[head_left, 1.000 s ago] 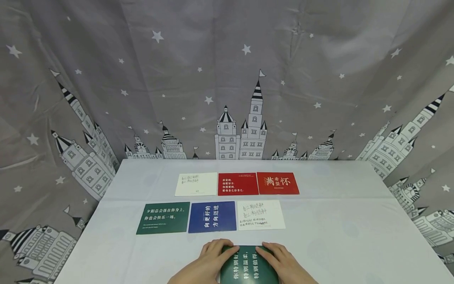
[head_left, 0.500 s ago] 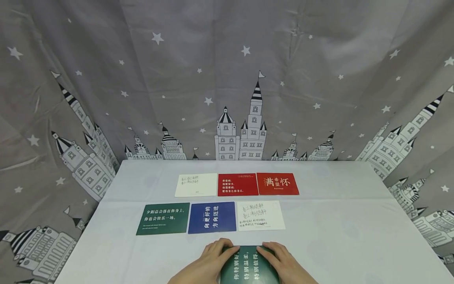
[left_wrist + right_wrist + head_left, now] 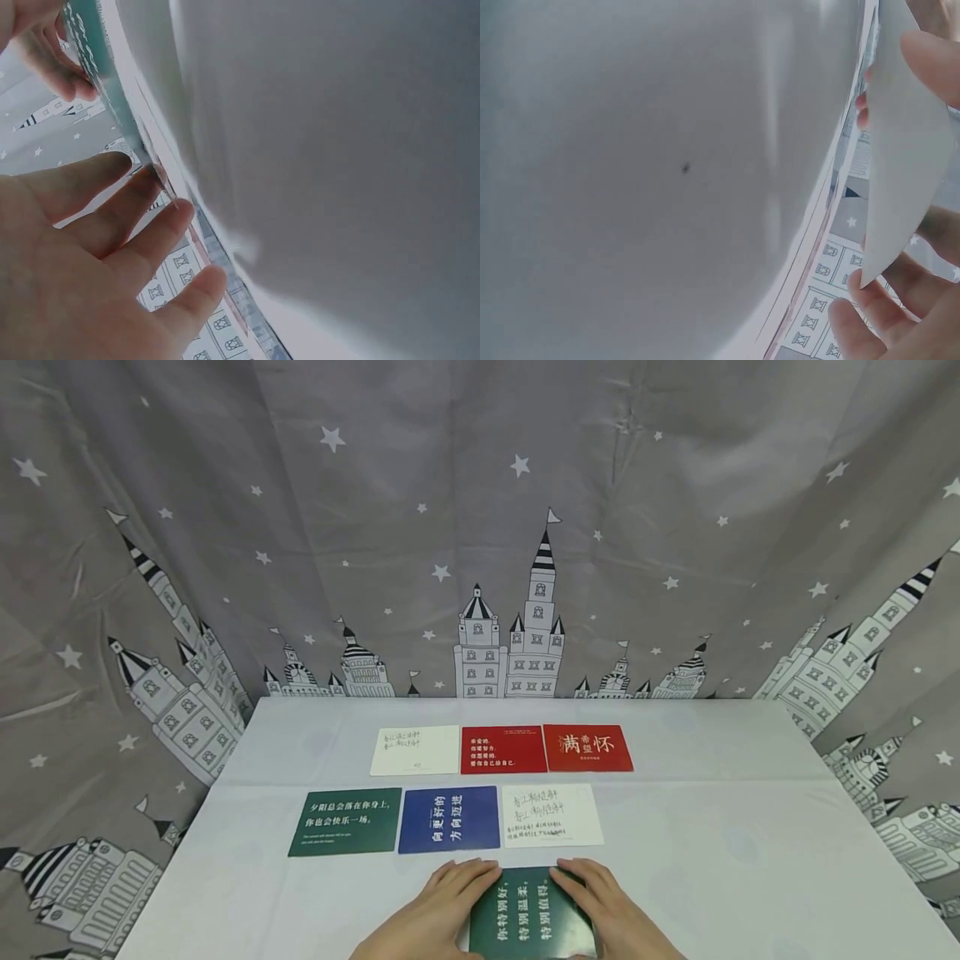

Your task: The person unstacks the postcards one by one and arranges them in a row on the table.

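A dark green postcard [image 3: 525, 914] with columns of white Chinese writing is held in both hands at the front of the table. My left hand [image 3: 442, 903] grips its left edge, fingers at the far corner. On the opposite edge, my right hand [image 3: 617, 906] holds it the same way. The right wrist view shows the card's pale underside [image 3: 904, 142], with the thumb at one end and fingers by the far corner. Seen from the left wrist, the green face is steeply foreshortened beyond the fingers.
Beyond the hands lie two rows of postcards on the white table [image 3: 750, 860]. The nearer row has a green card [image 3: 345, 835], a blue card [image 3: 480, 822] and a handwritten white card [image 3: 585, 814]. Farther back are another white card [image 3: 431, 758] and two red ones. A grey castle-print curtain [image 3: 480, 468] hangs behind.
The held green postcard, bowed before, now looks flatter, and more of its face shows. Both hands have shifted slightly forward with it. The cards in the rows stay put.
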Action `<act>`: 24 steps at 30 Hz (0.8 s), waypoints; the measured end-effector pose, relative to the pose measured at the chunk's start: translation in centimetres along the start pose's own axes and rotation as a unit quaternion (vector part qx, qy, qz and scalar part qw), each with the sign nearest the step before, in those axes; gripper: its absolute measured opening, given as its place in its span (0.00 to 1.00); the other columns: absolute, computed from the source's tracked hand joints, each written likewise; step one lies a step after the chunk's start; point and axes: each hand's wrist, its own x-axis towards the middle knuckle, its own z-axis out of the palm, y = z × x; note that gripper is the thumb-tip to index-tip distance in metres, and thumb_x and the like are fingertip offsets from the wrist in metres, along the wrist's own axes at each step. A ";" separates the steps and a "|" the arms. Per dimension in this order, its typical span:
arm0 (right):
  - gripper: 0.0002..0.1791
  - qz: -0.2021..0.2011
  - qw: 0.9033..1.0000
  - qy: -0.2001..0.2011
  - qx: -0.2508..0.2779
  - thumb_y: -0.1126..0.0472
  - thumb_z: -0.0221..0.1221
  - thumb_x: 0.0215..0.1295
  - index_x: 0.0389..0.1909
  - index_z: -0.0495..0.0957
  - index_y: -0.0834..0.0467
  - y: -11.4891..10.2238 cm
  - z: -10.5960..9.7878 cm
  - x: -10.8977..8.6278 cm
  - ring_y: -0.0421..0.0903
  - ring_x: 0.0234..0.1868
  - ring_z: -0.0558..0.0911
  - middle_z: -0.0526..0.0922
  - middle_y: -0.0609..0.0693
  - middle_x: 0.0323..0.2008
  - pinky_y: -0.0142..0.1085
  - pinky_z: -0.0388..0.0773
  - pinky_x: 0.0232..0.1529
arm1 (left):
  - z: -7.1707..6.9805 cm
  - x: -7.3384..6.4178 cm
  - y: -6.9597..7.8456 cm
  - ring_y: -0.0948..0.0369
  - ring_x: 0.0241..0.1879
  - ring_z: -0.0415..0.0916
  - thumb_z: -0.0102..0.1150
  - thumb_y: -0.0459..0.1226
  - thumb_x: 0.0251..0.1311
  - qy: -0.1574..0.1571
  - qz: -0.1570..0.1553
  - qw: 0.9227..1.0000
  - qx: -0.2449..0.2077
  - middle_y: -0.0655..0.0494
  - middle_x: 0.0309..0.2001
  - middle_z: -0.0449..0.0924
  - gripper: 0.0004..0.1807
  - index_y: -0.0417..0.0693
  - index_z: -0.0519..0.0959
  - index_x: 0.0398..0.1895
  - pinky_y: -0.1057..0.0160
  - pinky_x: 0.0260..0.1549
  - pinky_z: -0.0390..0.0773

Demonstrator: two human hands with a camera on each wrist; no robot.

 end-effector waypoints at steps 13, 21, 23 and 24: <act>0.51 0.023 0.999 -0.014 -0.023 0.29 0.55 0.44 0.66 0.58 0.55 0.8 -0.8 0.0 0.46 0.59 0.58 0.56 0.48 0.64 0.43 0.72 0.50 | -0.7 0.6 0.6 0.60 0.59 0.54 0.62 0.59 0.40 0.029 0.030 0.998 0.046 0.69 0.64 0.54 0.49 0.60 0.55 0.68 0.50 0.56 0.62; 0.51 0.082 0.994 -0.072 0.003 0.35 0.61 0.44 0.67 0.54 0.52 1.6 -1.8 0.0 0.48 0.61 0.56 0.52 0.47 0.66 0.47 0.70 0.52 | -0.5 1.7 1.3 0.61 0.60 0.55 0.64 0.54 0.38 0.060 0.058 0.991 0.101 0.67 0.63 0.57 0.47 0.56 0.59 0.66 0.51 0.58 0.58; 0.51 0.084 0.994 -0.067 0.001 0.36 0.63 0.42 0.67 0.55 0.51 1.9 -2.0 0.0 0.49 0.62 0.56 0.53 0.46 0.66 0.48 0.70 0.51 | -0.3 2.0 1.3 0.61 0.60 0.56 0.64 0.54 0.37 0.083 0.081 0.985 0.128 0.64 0.63 0.59 0.47 0.52 0.61 0.65 0.52 0.59 0.56; 0.51 0.079 0.995 -0.061 -0.003 0.38 0.64 0.42 0.67 0.55 0.52 2.0 -2.0 0.0 0.49 0.62 0.56 0.53 0.46 0.66 0.49 0.69 0.52 | -0.3 2.1 1.3 0.62 0.60 0.57 0.64 0.54 0.36 0.092 0.093 0.982 0.140 0.63 0.62 0.60 0.47 0.50 0.62 0.65 0.52 0.59 0.56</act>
